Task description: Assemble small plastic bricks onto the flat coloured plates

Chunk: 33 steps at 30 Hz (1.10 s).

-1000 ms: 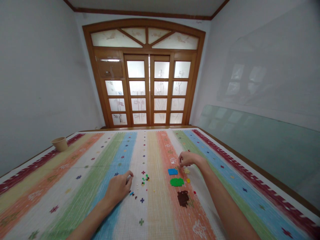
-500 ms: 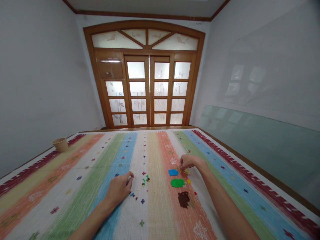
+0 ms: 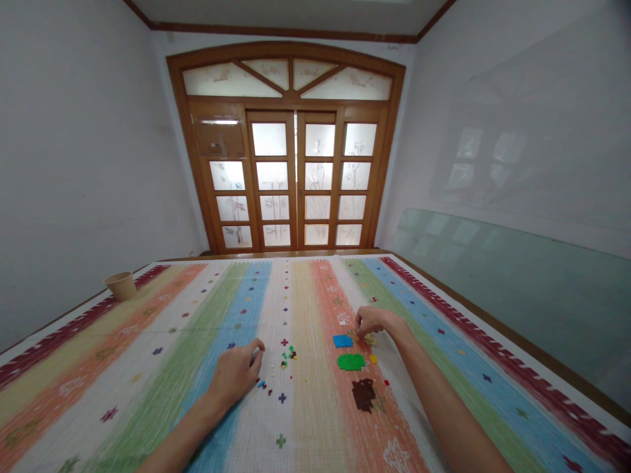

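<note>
My left hand point(image 3: 239, 369) rests on the cloth with its fingers curled round a small pale thing I cannot make out. Small blue and brown pieces point(image 3: 261, 383) lie just below its fingertips, and a loose group of green and dark pieces point(image 3: 290, 353) is to its right. My right hand point(image 3: 371, 320) is pinched, fingertips down; what it holds, if anything, is hidden. Beside it are a blue group point(image 3: 342, 341) and pale yellow pieces point(image 3: 369, 339). Nearer me lie a green group point(image 3: 351, 362), a bright yellow piece point(image 3: 373, 359) and a brown pile point(image 3: 363, 395).
A striped cloth point(image 3: 308, 407) covers the table. At its far left stands a tan cup point(image 3: 121, 286). A red piece point(image 3: 387, 382) lies near my right forearm, and a white piece point(image 3: 342, 322) beyond the blue group. Wooden glazed doors point(image 3: 296, 177) are beyond the table.
</note>
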Available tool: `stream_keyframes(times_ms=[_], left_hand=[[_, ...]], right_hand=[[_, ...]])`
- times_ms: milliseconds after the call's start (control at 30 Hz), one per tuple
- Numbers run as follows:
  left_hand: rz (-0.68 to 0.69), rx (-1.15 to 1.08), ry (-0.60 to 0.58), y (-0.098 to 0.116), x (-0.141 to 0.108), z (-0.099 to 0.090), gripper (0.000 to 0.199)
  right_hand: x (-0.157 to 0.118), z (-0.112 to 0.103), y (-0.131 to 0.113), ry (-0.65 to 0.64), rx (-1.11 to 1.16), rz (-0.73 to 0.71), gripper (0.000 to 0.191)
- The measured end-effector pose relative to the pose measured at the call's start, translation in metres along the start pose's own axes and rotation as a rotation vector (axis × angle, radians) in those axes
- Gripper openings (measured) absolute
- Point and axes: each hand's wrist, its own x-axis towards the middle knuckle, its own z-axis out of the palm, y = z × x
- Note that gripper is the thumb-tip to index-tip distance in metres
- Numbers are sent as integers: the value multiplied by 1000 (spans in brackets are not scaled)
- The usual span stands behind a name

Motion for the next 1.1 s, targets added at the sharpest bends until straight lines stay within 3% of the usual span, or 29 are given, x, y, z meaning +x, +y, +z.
stream_keyframes(times_ms=[867,1100], left_hand=[[14,10,-7,0,-1,-2,25],[9,1,-18,1,-1,-3,25]], right_hand=[[3,3,2,24,-29,57,20],[4,-2,0,107,-35,4,22]])
